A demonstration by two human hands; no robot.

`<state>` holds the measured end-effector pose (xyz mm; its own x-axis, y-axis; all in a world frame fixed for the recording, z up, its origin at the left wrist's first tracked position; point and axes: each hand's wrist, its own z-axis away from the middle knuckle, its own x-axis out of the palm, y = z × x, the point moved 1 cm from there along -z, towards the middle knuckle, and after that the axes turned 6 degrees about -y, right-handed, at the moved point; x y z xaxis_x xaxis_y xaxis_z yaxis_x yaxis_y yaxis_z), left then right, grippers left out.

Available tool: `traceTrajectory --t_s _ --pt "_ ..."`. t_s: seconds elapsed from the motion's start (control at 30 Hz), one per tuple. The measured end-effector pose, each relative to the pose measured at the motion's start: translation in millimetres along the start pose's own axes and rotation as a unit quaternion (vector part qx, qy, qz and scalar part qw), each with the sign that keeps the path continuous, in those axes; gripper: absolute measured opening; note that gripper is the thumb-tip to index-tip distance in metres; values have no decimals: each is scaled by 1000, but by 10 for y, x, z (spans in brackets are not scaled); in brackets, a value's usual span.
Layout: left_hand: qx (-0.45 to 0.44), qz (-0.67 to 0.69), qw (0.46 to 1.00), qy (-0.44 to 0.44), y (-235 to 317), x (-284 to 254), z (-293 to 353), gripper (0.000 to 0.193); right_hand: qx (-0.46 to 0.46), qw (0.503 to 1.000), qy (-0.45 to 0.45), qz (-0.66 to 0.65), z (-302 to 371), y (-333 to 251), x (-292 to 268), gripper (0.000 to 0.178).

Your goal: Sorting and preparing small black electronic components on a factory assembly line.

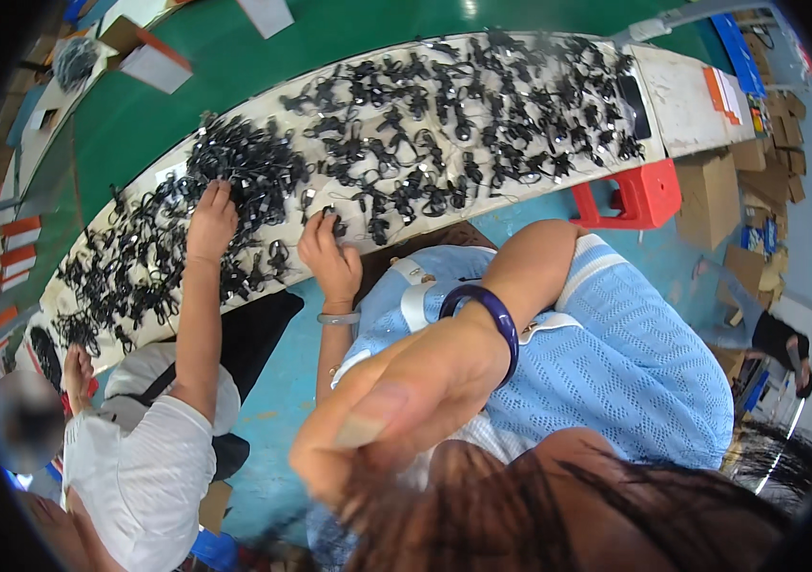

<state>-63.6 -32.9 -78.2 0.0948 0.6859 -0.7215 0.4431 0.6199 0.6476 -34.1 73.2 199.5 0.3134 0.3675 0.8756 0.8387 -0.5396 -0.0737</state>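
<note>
My left hand point(329, 259), with a pale bangle at the wrist, is at the near edge of the white table point(306, 195). Its fingers are curled onto a small black cable point(337, 225) that they partly cover. Close to the camera, my right hand point(382, 424) is raised off the table, a dark purple bangle on its wrist. Hair and the nearness of the hand hide its fingertips, so what they do cannot be made out. Many bundled black cables point(415, 181) lie spread over the table, and a dense heap of them point(248, 167) is left of my left hand.
At left, a co-worker in a white shirt point(139, 477) reaches a hand point(212, 224) into the cable heap. A red stool point(630, 195) and cardboard boxes point(708, 198) stand at right. A green surface point(320, 48) runs behind the table. Another person point(780, 341) is far right.
</note>
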Motion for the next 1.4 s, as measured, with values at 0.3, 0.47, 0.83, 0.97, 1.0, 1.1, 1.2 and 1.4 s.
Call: traceTrajectory --t_s 0.3,0.47,0.83,0.97,1.0,1.1,1.2,1.4 --pt "-39 -92 993 67 -7 -155 177 32 25 998 -60 10 -64 86 92 46" --pt "-54 -97 985 130 -67 -199 191 31 43 996 -45 61 -54 -25 45 56" --pt "-59 -118 966 223 -11 -570 296 25 135 966 -172 137 -245 74 221 87" --pt "-55 -70 968 235 -20 -616 436 26 142 953 -183 196 -218 -7 192 70" --pt "-70 -55 969 232 -32 -607 442 26 129 943 -178 250 -228 -63 227 68" --pt "-115 2 967 229 69 -753 524 26 20 916 -132 378 -342 -166 483 61" --pt "-97 61 970 215 238 -1033 479 22 -196 860 -152 447 -607 -60 711 40" --pt "83 173 963 188 842 -1792 114 19 -239 802 -287 467 -610 -10 1129 22"
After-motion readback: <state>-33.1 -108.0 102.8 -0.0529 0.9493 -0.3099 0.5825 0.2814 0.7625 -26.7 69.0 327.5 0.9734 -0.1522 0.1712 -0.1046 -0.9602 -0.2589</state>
